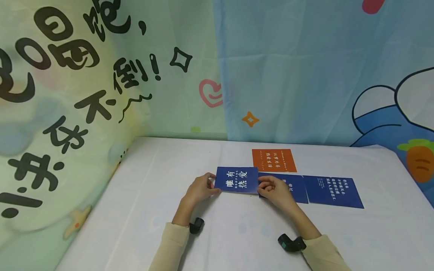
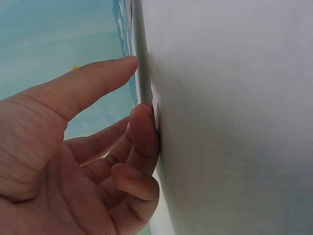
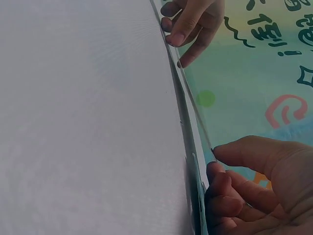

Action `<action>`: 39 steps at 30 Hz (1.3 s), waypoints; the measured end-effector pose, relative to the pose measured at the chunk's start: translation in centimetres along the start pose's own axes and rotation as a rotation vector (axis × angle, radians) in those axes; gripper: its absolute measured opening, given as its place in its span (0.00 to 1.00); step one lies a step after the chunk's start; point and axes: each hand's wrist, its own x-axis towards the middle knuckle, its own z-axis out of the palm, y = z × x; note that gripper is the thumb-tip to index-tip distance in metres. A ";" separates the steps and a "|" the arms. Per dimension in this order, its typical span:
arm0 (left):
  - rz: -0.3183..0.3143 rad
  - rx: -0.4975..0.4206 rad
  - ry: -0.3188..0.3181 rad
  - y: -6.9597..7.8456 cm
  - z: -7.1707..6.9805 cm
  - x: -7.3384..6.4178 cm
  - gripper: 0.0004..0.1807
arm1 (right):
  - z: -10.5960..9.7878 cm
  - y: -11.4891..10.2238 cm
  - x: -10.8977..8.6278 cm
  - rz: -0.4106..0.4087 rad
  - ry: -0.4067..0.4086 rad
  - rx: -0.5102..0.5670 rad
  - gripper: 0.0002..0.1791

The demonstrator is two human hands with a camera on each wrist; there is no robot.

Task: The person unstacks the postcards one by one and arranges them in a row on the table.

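A dark blue card [image 1: 249, 188] with large white characters is held just above the table, face up. My left hand [image 1: 199, 188] grips its left edge, thumb at the near corner and fingers at the far one. On its right edge, my right hand [image 1: 276, 190] pinches it between thumb and fingers. A second blue card [image 1: 298, 184] lies just to the right, partly hidden by my right hand and the held card. In the right wrist view, the held card shows edge-on as a thin line between the two hands.
A third blue card [image 1: 333, 192] lies at the right end of the row, with small white text. Behind the row is an orange card [image 1: 274, 160]. The white-covered table [image 1: 169, 162] meets printed cloth walls at its back and left.
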 end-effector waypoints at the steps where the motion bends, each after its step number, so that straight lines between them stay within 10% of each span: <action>1: 0.000 0.004 0.000 0.0 0.0 0.0 0.29 | 0.0 0.0 -0.1 -0.006 -0.002 -0.008 0.20; 39: -0.034 0.025 -0.022 -0.1 -0.1 -0.1 0.25 | 0.0 -0.3 -0.5 -0.044 -0.081 -0.193 0.17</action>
